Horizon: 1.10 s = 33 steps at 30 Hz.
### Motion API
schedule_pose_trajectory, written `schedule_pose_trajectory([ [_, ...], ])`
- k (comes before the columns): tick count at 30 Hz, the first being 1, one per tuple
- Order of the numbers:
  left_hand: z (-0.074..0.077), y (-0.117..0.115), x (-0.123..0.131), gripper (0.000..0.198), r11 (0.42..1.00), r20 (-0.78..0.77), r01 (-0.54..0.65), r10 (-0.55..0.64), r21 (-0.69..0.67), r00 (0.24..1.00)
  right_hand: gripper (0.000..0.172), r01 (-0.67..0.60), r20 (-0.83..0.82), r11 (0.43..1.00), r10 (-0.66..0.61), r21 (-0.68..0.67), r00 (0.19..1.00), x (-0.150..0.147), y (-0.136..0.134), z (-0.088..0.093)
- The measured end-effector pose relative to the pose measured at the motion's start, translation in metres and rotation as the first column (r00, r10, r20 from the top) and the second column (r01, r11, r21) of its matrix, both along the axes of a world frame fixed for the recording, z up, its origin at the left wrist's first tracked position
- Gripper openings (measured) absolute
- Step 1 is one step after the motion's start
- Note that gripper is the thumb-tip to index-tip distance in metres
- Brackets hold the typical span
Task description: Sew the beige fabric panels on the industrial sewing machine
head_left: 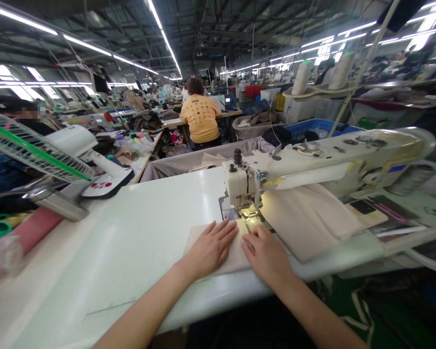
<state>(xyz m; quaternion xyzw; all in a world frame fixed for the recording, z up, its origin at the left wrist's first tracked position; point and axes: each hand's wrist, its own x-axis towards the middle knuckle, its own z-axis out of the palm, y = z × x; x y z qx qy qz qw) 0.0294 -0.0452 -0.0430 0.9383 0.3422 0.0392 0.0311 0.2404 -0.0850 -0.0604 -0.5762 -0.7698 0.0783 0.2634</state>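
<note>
My left hand point(211, 248) lies flat with its fingers stretched out on a piece of beige fabric point(237, 256), just in front of the sewing machine point(298, 167). Close beside it, my right hand point(268, 253) has its fingers curled and pressed on the fabric's edge. Both hands are near the lit presser foot point(252, 213), and the fabric reaches up to it. The needle tip is too small to make out. Right of the needle, under the machine arm, another beige fabric panel point(308, 223) is spread on the table.
A white fan point(103, 172) and a steel flask point(60, 201) stand on the left of the white tabletop point(131, 232). Behind it is a cloth-lined bin point(167, 162). Thread cones point(301, 77) stand at upper right. A person in a yellow top point(200, 118) sits ahead.
</note>
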Motion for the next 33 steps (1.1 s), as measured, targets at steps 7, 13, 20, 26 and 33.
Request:
schedule_pose_trajectory([
  [7,-0.002,0.000,0.022,0.048,0.996,0.218,-0.083,0.085,-0.016,0.972,0.025,-0.219,-0.084,0.961,0.236,0.168,0.968,0.019,0.011,-0.012],
  [13,0.000,0.016,0.018,0.049,0.998,0.207,-0.042,0.050,-0.044,0.977,0.024,-0.226,-0.130,0.956,0.252,0.189,0.959,0.015,0.022,-0.010],
  [20,0.001,0.021,0.016,0.052,0.998,0.152,-0.031,0.038,-0.046,0.988,0.026,-0.212,-0.149,0.959,0.242,0.189,0.959,0.013,0.023,-0.011],
  [26,0.002,0.020,0.016,0.051,0.997,0.136,-0.038,0.046,-0.060,0.990,0.026,-0.210,-0.147,0.961,0.238,0.181,0.960,0.014,0.022,-0.013],
  [33,0.001,0.029,0.015,0.053,0.998,0.122,-0.038,0.045,-0.053,0.992,0.024,-0.196,-0.169,0.966,0.224,0.169,0.960,0.012,0.028,-0.013],
])
